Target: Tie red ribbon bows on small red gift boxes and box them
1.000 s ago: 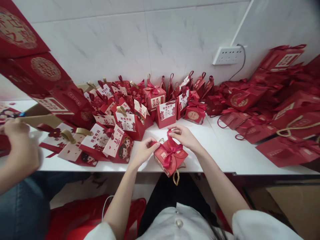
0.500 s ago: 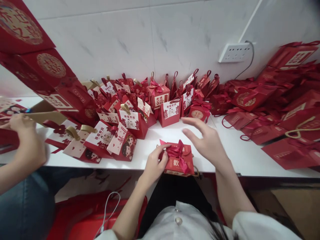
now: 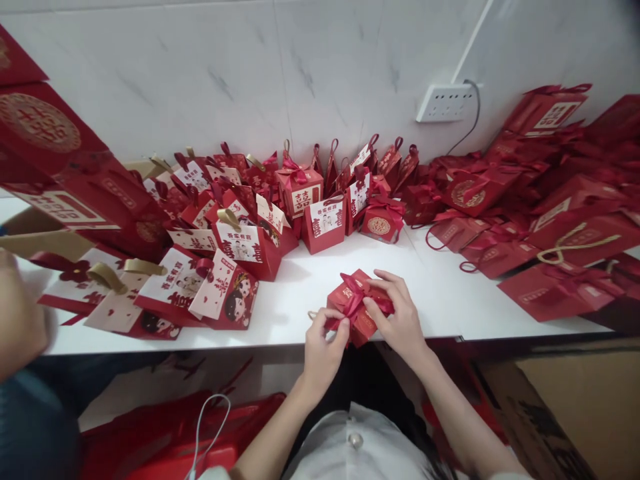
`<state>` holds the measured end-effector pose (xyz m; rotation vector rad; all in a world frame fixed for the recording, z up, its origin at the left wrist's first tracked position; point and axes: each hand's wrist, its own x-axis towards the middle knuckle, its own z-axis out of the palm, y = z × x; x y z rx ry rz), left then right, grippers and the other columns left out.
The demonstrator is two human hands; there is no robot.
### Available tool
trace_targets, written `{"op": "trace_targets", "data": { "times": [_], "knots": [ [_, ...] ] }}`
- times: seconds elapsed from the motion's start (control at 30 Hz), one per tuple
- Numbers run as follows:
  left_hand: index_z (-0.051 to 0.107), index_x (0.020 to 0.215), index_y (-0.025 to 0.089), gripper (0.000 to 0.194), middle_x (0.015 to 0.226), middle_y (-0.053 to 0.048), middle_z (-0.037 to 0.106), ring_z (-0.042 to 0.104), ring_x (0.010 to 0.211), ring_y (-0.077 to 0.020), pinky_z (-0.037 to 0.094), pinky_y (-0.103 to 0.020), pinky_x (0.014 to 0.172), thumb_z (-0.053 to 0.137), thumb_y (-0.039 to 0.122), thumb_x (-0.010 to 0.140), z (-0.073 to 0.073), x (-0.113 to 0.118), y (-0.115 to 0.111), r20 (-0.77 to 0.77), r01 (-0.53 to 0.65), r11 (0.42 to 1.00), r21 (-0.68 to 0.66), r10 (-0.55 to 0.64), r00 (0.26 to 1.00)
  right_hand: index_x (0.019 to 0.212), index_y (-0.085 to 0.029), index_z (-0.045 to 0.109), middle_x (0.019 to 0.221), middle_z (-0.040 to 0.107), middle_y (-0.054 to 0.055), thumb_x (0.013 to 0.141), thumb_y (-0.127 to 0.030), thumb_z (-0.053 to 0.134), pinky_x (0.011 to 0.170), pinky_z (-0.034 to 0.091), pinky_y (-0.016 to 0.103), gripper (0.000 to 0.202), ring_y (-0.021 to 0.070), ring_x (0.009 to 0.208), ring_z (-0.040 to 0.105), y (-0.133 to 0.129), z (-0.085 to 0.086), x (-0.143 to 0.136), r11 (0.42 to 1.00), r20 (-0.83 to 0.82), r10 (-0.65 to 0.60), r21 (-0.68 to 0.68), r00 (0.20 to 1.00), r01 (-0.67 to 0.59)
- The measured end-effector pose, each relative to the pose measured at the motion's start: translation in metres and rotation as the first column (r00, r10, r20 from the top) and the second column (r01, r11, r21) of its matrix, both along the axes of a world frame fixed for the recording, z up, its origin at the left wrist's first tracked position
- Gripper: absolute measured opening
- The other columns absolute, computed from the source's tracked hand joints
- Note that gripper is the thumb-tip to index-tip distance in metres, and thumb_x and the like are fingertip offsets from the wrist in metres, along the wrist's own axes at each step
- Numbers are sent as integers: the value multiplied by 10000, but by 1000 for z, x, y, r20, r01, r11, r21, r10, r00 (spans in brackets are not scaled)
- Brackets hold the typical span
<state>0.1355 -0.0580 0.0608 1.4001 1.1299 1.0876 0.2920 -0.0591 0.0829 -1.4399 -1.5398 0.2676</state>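
Observation:
A small red gift box (image 3: pixel 367 328) stands turned at an angle at the white table's front edge, right before me. A dark red satin ribbon bow (image 3: pixel 355 299) is tied across its top. My left hand (image 3: pixel 323 353) pinches the bow's left part between thumb and fingertips at the box's near left corner. On the other side, my right hand (image 3: pixel 403 323) closes thumb and fingers around the bow's right part, its fingers lying along the box's right edge. A bit of gold cord shows by my left hand.
Rows of red and white gift boxes (image 3: pixel 245 243) fill the table's left and back. Red boxes are heaped at right (image 3: pixel 550 287). A tall stack of red boxes (image 3: pixel 90 160) leans at left, near another person's arm (image 3: pixel 20 313). A power socket (image 3: pixel 445 103) is on the wall.
My right hand has come down from the air onto the box and bow. The box is now turned, and my left hand has shifted to the bow's left part. The view has swung right.

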Motion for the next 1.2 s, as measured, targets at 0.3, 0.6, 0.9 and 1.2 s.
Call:
{"op": "trace_targets", "data": {
  "times": [0.3, 0.6, 0.9, 1.2],
  "knots": [
    [522, 723, 196, 167, 694, -19, 641, 628, 667, -156, 491, -293, 691, 551, 317, 834, -4, -11, -14, -127, 142, 990, -11, -142, 982, 982, -206, 621, 1234, 504, 120, 839, -310, 572, 971, 427, 432, 183, 253, 1159, 508, 48, 6, 18, 860, -63, 499, -83, 864, -503],
    [505, 721, 221, 126, 703, -20, 685, 666, 680, -177, 503, -301, 688, 520, 278, 833, 21, -9, -7, -236, 247, 968, -47, -251, 939, 1197, -235, 540, 1364, 398, 124, 861, -348, 518, 1064, 319, 508, 356, 301, 1289, 373, 13, 25, -8, 976, 71, 195, -107, 978, -187],
    [432, 641, 202, 349, 503, 40, 540, 511, 443, -108, 391, -216, 471, 539, 491, 806, 54, -47, 29, -192, 208, 942, -265, -263, 946, 1430, -181, 138, 1463, 258, 165, 682, -387, 695, 1116, 281, 463, 955, 275, 1348, 318, 6, -1, -16, 878, -366, 77, -416, 928, -237],
    [364, 616, 204, 361, 522, 66, 397, 378, 487, -91, 303, -211, 492, 529, 458, 812, 34, -20, 45, -331, -63, 997, -48, 43, 943, 1085, -236, 483, 1332, 482, 105, 704, -420, 686, 972, 454, 383, 469, 233, 1216, 498, 16, 6, -13, 900, -643, 14, -326, 766, -290]
  ]
}}
